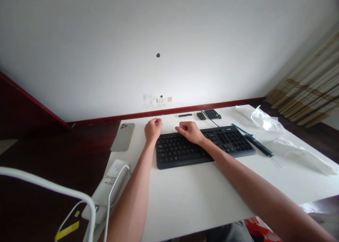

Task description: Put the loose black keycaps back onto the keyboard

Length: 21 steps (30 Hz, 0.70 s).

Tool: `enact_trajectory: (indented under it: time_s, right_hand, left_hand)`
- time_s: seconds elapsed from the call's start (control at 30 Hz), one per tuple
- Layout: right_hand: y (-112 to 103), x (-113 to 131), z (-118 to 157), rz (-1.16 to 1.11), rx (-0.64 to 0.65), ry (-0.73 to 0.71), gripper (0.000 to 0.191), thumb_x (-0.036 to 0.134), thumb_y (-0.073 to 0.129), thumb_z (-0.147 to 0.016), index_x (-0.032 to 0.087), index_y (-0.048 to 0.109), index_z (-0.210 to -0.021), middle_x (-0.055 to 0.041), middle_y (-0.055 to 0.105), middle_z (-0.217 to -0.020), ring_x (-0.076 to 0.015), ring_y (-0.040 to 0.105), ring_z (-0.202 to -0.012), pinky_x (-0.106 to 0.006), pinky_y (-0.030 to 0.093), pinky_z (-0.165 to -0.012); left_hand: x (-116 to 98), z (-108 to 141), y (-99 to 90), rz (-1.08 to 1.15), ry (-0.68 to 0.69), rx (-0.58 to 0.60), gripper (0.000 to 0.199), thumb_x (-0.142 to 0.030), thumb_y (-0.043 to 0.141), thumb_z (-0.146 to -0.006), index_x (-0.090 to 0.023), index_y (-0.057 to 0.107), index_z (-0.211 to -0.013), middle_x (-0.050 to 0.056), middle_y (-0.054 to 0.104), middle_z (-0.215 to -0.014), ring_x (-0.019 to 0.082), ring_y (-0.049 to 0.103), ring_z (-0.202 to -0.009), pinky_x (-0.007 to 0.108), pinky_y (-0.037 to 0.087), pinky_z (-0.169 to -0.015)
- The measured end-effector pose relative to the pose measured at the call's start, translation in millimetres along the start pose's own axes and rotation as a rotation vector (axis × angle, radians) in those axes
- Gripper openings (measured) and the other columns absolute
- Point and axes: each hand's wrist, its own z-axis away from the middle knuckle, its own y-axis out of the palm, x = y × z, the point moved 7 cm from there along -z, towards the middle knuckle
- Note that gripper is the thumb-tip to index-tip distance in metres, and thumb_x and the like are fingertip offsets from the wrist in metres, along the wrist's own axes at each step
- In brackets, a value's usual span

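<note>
A black keyboard [185,152] lies on the white table. My left hand [153,130] is at its upper left corner, closed with the fingertips drawn together; whatever they may hold is too small to make out. Above the keyboard's top rows is my right hand [191,132], curled into a loose fist with the thumb toward the left. Its fingertips are hidden. Behind the keyboard sit loose black keycaps in groups: a short row [185,115], a small cluster [201,116] and a larger block [212,114]. Parts of the keyboard's right side look bare of keycaps.
A grey phone [123,137] lies at the table's left edge, with a white device [111,185] and cables nearer. Right of the keyboard are a black-handled tool [258,145], a thin blue stick [241,129] and crumpled clear plastic [267,120]. A wall stands behind.
</note>
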Motion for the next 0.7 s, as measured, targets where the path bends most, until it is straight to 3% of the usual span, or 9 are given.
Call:
enact_trajectory:
  time_s: [0.17, 0.27, 0.37, 0.57, 0.7]
  right_hand:
    - [-5, -2, -2, 0.055, -0.05, -0.008, 0.038, 0.042, 0.061, -0.092, 0.021, 0.045, -0.066, 0.0051, 0.039, -0.06, -0.0117, 0.036, -0.059, -0.027, 0.031, -0.058]
    - [-12, -6, -9, 0.169, -0.087, -0.086, 0.014, 0.035, 0.066, -0.089, 0.021, 0.064, -0.091, 0.0022, 0.057, -0.071, -0.0153, 0.051, -0.065, -0.029, 0.042, -0.066]
    - [-17, -12, -21, 0.332, -0.087, -0.212, 0.027, 0.024, 0.066, -0.088, 0.023, 0.068, -0.115, -0.0055, 0.07, -0.093, -0.0237, 0.063, -0.089, -0.036, 0.05, -0.084]
    - [-29, -45, -54, 0.513, -0.057, -0.237, 0.073, 0.019, 0.077, -0.08, 0.025, 0.053, -0.149, -0.0103, 0.071, -0.126, -0.0329, 0.06, -0.117, -0.052, 0.051, -0.102]
    - [-34, -69, -77, 0.534, 0.019, -0.174, 0.061, 0.024, 0.081, -0.079, 0.024, 0.065, -0.139, -0.01, 0.074, -0.122, -0.0322, 0.064, -0.117, -0.05, 0.053, -0.102]
  left_hand:
    - [-2, 1, -1.7, 0.016, 0.016, -0.002, 0.036, -0.039, 0.046, -0.094, -0.024, 0.062, -0.066, 0.003, 0.069, -0.071, 0.02, 0.06, -0.068, 0.028, 0.032, -0.062]
    - [-3, 2, -2.3, 0.028, 0.024, -0.003, 0.037, -0.038, 0.045, -0.095, -0.024, 0.061, -0.065, 0.003, 0.068, -0.069, 0.02, 0.06, -0.067, 0.028, 0.032, -0.062]
    - [-2, 2, -2.5, 0.031, 0.015, -0.005, 0.037, -0.038, 0.046, -0.095, -0.024, 0.06, -0.064, 0.003, 0.067, -0.067, 0.02, 0.06, -0.067, 0.028, 0.032, -0.062]
    - [0, 1, -2.1, 0.036, -0.021, -0.004, 0.034, -0.036, 0.049, -0.094, -0.023, 0.062, -0.065, 0.004, 0.073, -0.078, 0.02, 0.063, -0.072, 0.028, 0.034, -0.064]
    - [-2, 2, -2.5, 0.035, -0.002, -0.011, 0.035, -0.035, 0.048, -0.094, -0.023, 0.061, -0.064, 0.004, 0.072, -0.077, 0.02, 0.062, -0.07, 0.028, 0.033, -0.065]
